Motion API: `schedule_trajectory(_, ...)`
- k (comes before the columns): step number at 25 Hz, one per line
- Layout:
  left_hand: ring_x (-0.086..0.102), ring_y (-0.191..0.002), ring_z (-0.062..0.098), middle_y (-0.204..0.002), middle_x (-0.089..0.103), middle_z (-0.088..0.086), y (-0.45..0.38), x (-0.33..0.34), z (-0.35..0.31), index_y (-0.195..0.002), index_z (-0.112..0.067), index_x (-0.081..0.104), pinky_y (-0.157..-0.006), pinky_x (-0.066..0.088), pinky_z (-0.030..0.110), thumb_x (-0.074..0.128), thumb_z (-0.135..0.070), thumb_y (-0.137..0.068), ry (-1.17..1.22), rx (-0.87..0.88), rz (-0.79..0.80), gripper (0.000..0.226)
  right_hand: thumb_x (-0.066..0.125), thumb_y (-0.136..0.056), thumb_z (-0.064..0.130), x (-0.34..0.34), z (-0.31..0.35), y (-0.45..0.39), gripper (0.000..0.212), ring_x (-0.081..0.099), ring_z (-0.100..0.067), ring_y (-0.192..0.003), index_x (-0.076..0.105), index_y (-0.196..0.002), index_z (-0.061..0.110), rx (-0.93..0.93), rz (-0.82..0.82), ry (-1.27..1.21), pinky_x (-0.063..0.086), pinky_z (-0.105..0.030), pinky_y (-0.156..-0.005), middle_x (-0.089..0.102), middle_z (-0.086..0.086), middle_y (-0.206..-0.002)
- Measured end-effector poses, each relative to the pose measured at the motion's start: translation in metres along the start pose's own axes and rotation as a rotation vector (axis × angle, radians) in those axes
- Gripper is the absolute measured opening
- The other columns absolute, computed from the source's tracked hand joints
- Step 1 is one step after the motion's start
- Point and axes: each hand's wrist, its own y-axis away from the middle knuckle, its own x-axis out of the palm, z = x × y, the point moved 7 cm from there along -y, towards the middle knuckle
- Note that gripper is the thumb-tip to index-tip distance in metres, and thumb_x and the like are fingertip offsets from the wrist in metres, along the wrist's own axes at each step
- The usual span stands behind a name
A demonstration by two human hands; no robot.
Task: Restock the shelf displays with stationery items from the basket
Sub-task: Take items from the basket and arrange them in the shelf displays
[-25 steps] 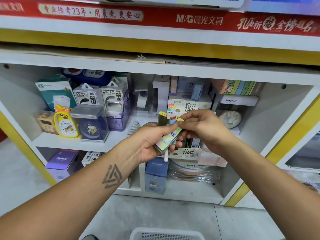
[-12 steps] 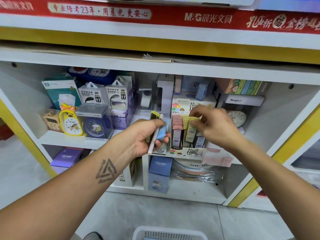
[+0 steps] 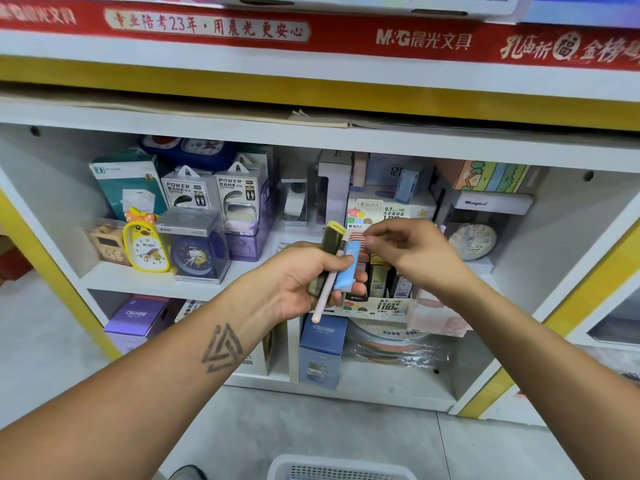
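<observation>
From my head camera, the white shelf (image 3: 156,282) in front of me is crowded. On its left stand a yellow duck clock (image 3: 145,242), a blue clock in a clear plastic cube (image 3: 195,249) and two power bank boxes (image 3: 211,192) with hang tabs; a teal box (image 3: 130,183) leans behind them. To the right a round clock (image 3: 474,240) sits under a white box. Below, two CRUHRE boxes (image 3: 322,348) stand, one purple and one blue, beside a wrapped stack of coloured rolls. A red banner (image 3: 311,32) with white and gold print runs across the top. The white perforated rim of the basket (image 3: 341,467) shows at the bottom edge, on the grey floor.

My left hand (image 3: 304,282) blocks part of the cardboard display box (image 3: 377,304) at the shelf's front edge, where slim lead cases stand upright in rows. That hand is curled around three things: an olive case (image 3: 325,258) with a yellow cap, a thin white pen (image 3: 327,289) and a light blue case (image 3: 346,271). All three are long and narrow, their long axes running from lower left to upper right, caps tilted up toward the shelf; the pen's tip sticks out below my palm. The cases look like smooth plastic.

My right hand (image 3: 415,254) hovers just above the display box, near the top of the blue case, fingers bent, thumb and forefinger drawn together. I cannot tell whether they pinch anything.
</observation>
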Motion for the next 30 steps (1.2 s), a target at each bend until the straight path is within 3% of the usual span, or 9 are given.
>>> schedule_trajectory(3, 0.073, -0.068, 0.026, -0.085, 0.074, 0.018, 0.001, 0.007, 0.001, -0.105, -0.003, 0.063, -0.041, 0.045, 0.021, 0.060, -0.006, -0.094, -0.040, 0.009, 0.033, 0.011, 0.069, -0.093, 0.023, 0.014, -0.003, 0.004, 0.008, 0.061, 0.002, -0.060, 0.075, -0.096, 0.018, 0.172, 0.068, -0.360, 0.042, -0.011, -0.052, 0.074, 0.009, -0.076)
schedule_trajectory(8, 0.073, -0.071, 0.029, -0.090, 0.074, 0.023, 0.004, 0.019, 0.008, -0.109, -0.001, 0.063, -0.045, 0.051, 0.023, 0.067, -0.005, -0.090, -0.155, -0.036, 0.146, 0.020, 0.074, -0.087, 0.013, 0.013, -0.006, 0.003, 0.008, 0.067, -0.011, -0.072, 0.077, -0.090, 0.007, 0.235, 0.071, -0.549, 0.052, -0.020, -0.065, 0.075, -0.009, -0.083)
schedule_trajectory(11, 0.074, -0.071, 0.025, -0.090, 0.074, 0.021, 0.004, 0.017, 0.011, -0.107, -0.001, 0.063, -0.049, 0.053, 0.024, 0.068, -0.006, -0.089, -0.194, -0.069, 0.162, 0.019, 0.071, -0.087, 0.005, -0.006, -0.010, -0.003, 0.005, 0.058, -0.012, -0.058, 0.074, -0.084, 0.001, 0.221, -0.081, -0.657, 0.046, -0.022, -0.055, 0.069, -0.012, -0.072)
schedule_trajectory(15, 0.066, -0.057, 0.017, -0.084, 0.073, 0.018, 0.004, 0.003, 0.014, -0.102, 0.002, 0.062, -0.038, 0.042, 0.016, 0.062, -0.003, -0.093, -0.249, -0.127, 0.130, 0.011, 0.069, -0.086, -0.001, -0.048, -0.016, -0.007, 0.011, 0.053, -0.013, -0.049, 0.067, -0.093, 0.007, 0.141, -0.305, -0.491, 0.044, -0.022, -0.048, 0.071, -0.013, -0.075)
schedule_trajectory(18, 0.060, -0.052, 0.014, -0.078, 0.070, 0.016, 0.002, -0.007, 0.009, -0.100, 0.004, 0.062, -0.034, 0.036, 0.014, 0.059, -0.001, -0.094, -0.263, -0.110, 0.083, 0.009, 0.074, -0.084, 0.001, -0.050, -0.015, -0.004, 0.010, 0.058, -0.015, -0.050, 0.071, -0.089, 0.009, 0.107, -0.179, -0.278, 0.048, -0.024, -0.051, 0.074, -0.012, -0.078)
schedule_trajectory(22, 0.064, -0.053, 0.018, -0.076, 0.071, 0.016, 0.000, -0.015, 0.001, -0.097, 0.000, 0.062, -0.036, 0.040, 0.017, 0.059, -0.001, -0.094, -0.205, -0.052, -0.007, 0.005, 0.083, -0.080, 0.020, -0.032, -0.021, 0.001, 0.020, 0.074, -0.019, -0.074, 0.075, -0.098, 0.016, 0.133, 0.063, 0.034, 0.059, -0.032, -0.077, 0.076, -0.004, -0.076)
schedule_trajectory(24, 0.064, -0.054, 0.020, -0.077, 0.072, 0.017, -0.001, -0.013, 0.001, -0.097, -0.001, 0.065, -0.037, 0.041, 0.017, 0.060, -0.001, -0.093, -0.198, -0.039, -0.014, 0.006, 0.078, -0.085, 0.018, -0.026, -0.022, 0.001, 0.021, 0.074, -0.016, -0.081, 0.073, -0.106, 0.016, 0.073, 0.057, 0.184, 0.058, -0.032, -0.084, 0.077, -0.002, -0.080)
schedule_trajectory(26, 0.065, -0.054, 0.020, -0.079, 0.072, 0.017, -0.003, -0.011, 0.001, -0.104, 0.001, 0.065, -0.037, 0.042, 0.018, 0.062, -0.001, -0.092, -0.210, -0.032, -0.012, 0.012, 0.072, -0.090, 0.020, -0.022, -0.013, 0.003, 0.011, 0.073, -0.014, -0.078, 0.074, -0.101, 0.018, -0.052, -0.006, 0.320, 0.057, -0.030, -0.080, 0.076, 0.000, -0.079)
schedule_trajectory(30, 0.066, -0.056, 0.021, -0.083, 0.073, 0.019, -0.005, -0.009, 0.002, -0.114, 0.002, 0.061, -0.038, 0.043, 0.019, 0.063, -0.003, -0.092, -0.218, -0.015, 0.002, 0.022, 0.070, -0.090, 0.029, -0.014, -0.005, 0.005, 0.015, 0.063, -0.025, -0.091, 0.074, -0.096, 0.015, -0.214, -0.027, 0.608, 0.053, -0.043, -0.080, 0.071, -0.001, -0.096)
